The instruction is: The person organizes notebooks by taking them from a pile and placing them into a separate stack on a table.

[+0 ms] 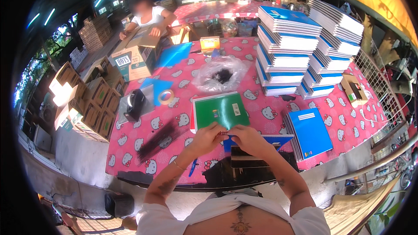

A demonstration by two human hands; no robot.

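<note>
Both my hands meet at the near table edge, fingertips pinched close together. A blue notebook [278, 139] stands there on its edge, partly hidden behind my right hand [248, 140], whose fingers close on its upper left corner. My left hand [209, 137] is closed beside it, around something small and dark that I cannot make out. Just beyond my fingers lies a green-covered notebook [222, 109] on a small stack with a red edge showing. Under the blue notebook is a dark block or stand [250, 159]. A blue pen [193, 167] lies by my left forearm.
Tall stacks of spiral notebooks [287, 43] rise at the far right; a blue stack [310, 132] is nearer. Leftward are thin black strands [161, 141], a tape dispenser [136, 104] and a tape roll [166, 97]. A plastic bag [222, 74] lies beyond. A co-worker handles a carton [135, 61].
</note>
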